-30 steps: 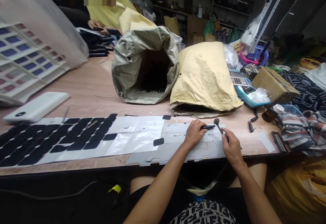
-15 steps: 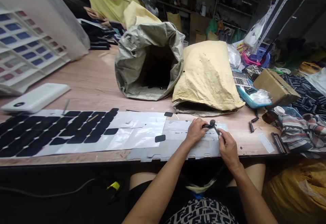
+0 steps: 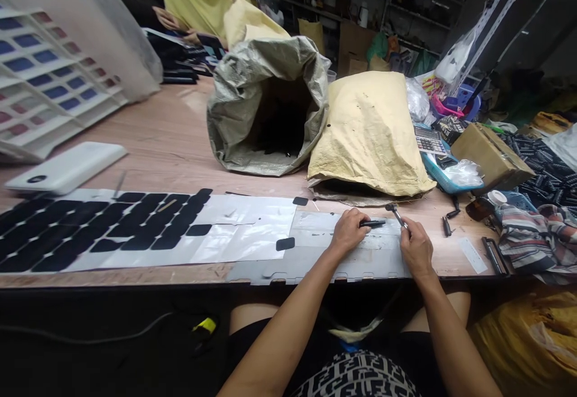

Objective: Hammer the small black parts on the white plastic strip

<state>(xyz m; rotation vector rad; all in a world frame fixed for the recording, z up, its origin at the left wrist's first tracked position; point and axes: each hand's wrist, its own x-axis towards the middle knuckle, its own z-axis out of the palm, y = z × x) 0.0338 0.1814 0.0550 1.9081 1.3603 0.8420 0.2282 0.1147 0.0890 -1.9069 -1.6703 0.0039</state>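
My left hand [image 3: 348, 230] is closed on a slim black strip [image 3: 373, 224] and holds it flat on a clear plastic sheet [image 3: 315, 222] near the table's front edge. To its right, my right hand [image 3: 415, 246] pinches a small round-headed metal tool [image 3: 395, 212], whose head hovers just right of the strip's tip. Left of my hands lies a long white sheet [image 3: 243, 237] covered with several black rounded pads [image 3: 108, 228]. Two loose black pads [image 3: 285, 243] lie on the sheet's bare right part.
An open grey sack [image 3: 270, 102] and a yellow padded bag [image 3: 367, 132] lie behind my hands. A white power bank [image 3: 67, 167] and a swatch rack [image 3: 49, 84] sit at left. A calculator [image 3: 428, 140], cardboard box [image 3: 491, 156] and striped cloth [image 3: 536, 234] crowd the right. Another person sits far back.
My right hand brought the tool's head onto the strip's tip half a second ago, then drew it back to the right. The left hand stayed put with the strip.
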